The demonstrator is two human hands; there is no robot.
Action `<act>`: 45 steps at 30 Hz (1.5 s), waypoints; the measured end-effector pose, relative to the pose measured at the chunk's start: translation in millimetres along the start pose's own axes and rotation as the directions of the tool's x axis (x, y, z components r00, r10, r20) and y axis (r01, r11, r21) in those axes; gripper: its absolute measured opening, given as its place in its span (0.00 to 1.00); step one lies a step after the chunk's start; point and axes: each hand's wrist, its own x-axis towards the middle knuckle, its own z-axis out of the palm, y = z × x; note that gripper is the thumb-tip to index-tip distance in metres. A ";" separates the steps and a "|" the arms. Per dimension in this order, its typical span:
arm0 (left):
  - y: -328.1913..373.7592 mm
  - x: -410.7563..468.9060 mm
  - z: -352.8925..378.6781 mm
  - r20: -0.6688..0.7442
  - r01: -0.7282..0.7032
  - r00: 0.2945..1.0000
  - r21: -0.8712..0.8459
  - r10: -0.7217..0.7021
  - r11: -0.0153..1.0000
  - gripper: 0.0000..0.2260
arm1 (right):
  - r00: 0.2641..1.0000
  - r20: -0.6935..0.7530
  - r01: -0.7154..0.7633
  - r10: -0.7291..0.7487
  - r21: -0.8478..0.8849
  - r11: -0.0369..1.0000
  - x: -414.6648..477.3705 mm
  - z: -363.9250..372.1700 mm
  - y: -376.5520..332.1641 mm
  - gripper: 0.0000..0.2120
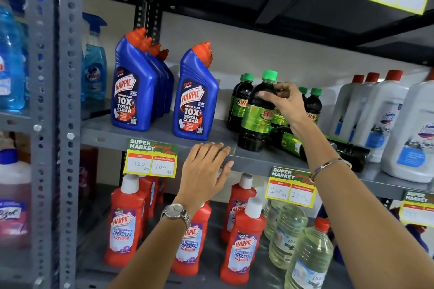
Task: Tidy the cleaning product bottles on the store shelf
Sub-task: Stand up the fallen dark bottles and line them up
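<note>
My right hand (285, 103) grips the shoulder of a dark bottle with a green cap and green label (257, 112), which stands upright at the front of the grey middle shelf (164, 134). Several more green-capped dark bottles (242, 101) stand behind it. One dark bottle (293, 143) lies on its side to the right, partly hidden by my forearm. My left hand (206, 169) rests open on the shelf's front edge, holding nothing. Blue Harpic bottles with orange caps stand at the left: a row (136, 87) and a single one (196, 96).
White bottles with red caps (380, 119) fill the shelf's right end. Below stand red Harpic bathroom cleaner bottles (243, 241) and clear bottles (307, 258). Yellow price tags (151, 163) hang from the shelf edge. A grey perforated upright (68, 124) and blue spray bottles (94, 70) are at left.
</note>
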 end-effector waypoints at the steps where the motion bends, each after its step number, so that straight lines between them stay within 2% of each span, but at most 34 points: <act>1: 0.0 -0.1 -0.3 0.009 0.004 1.000 -0.001 -0.004 1.000 0.15 | 1.000 -0.004 0.010 -0.010 -0.032 0.999 0.2 -1.1 -0.9 0.23; 6: 0.1 -0.3 -1.4 0.036 0.008 0.999 0.006 -0.008 1.000 0.16 | 0.991 0.129 -0.033 0.023 0.078 0.996 3.5 -3.9 -2.2 0.21; 10: 0.5 -0.8 -1.6 0.039 0.014 0.999 0.013 -0.014 1.000 0.16 | 0.986 0.157 -0.070 0.057 0.077 0.995 2.6 -7.3 -0.2 0.15; 14: 1.6 0.0 -3.0 0.046 0.014 0.999 0.013 -0.014 1.000 0.16 | 0.985 0.169 -0.045 0.035 0.053 0.998 1.4 -12.6 -0.4 0.23; 19: 0.1 -2.3 -4.7 0.048 0.017 0.999 0.008 -0.018 1.000 0.16 | 0.962 0.257 -0.120 0.090 0.103 0.987 -3.5 -6.7 5.7 0.23; 25: -1.8 -6.2 -6.2 0.038 0.040 0.999 -0.021 -0.039 0.999 0.15 | 0.967 0.249 -0.076 0.049 0.100 0.992 -6.1 -5.3 6.9 0.22; 26: -2.3 -7.4 -6.8 0.056 0.050 0.997 -0.019 -0.049 0.999 0.15 | 0.969 0.241 -0.070 0.045 0.094 0.993 -5.3 -3.8 7.9 0.22; 28: 49.1 10.0 8.4 0.061 0.037 0.997 -0.009 -0.036 0.999 0.15 | 0.968 0.249 -0.058 0.032 0.100 0.993 5.4 -54.7 21.8 0.24; 30: 48.0 10.4 6.2 0.101 0.061 0.993 -0.010 -0.059 0.998 0.15 | 0.965 0.261 -0.057 0.028 0.103 0.993 8.6 -51.4 26.1 0.25; 34: 36.1 9.5 3.0 0.053 0.098 0.994 -0.016 -0.097 0.995 0.16 | 0.963 0.268 0.006 -0.029 0.087 0.996 8.6 -44.5 27.3 0.30; 36: 37.6 9.5 1.4 0.016 0.121 0.993 -0.040 -0.121 0.992 0.16 | 0.980 0.196 0.047 -0.046 -0.004 0.999 8.8 -49.7 32.6 0.32; 37: 40.5 11.1 1.2 0.002 0.113 0.994 -0.053 -0.113 0.992 0.16 | 0.986 0.151 0.083 -0.063 -0.130 0.988 8.9 -54.7 34.4 0.32; 38: 45.6 13.8 1.3 0.004 0.093 0.996 -0.072 -0.093 0.993 0.17 | 0.988 0.140 0.112 -0.071 -0.319 0.941 9.2 -60.2 37.2 0.31; 40: 62.5 21.9 3.9 0.039 0.042 0.999 -0.124 -0.037 0.991 0.17 | 0.974 0.227 0.137 0.018 -0.647 0.750 7.3 -68.3 43.8 0.32; 41: 75.9 26.9 7.7 0.065 0.019 0.998 -0.136 -0.010 0.991 0.17 | 0.953 0.284 0.140 0.107 -0.725 0.675 5.9 -72.8 48.0 0.34; 43: 99.6 32.4 15.7 0.120 0.008 0.993 -0.137 0.008 0.991 0.17 | 0.911 0.340 0.139 0.232 -0.784 0.605 2.1 -76.9 57.0 0.34; 45: 111.0 31.8 22.4 0.133 0.025 0.991 -0.115 -0.010 0.993 0.15 | 0.920 0.327 0.150 0.214 -0.802 0.578 -0.6 -77.6 61.8 0.33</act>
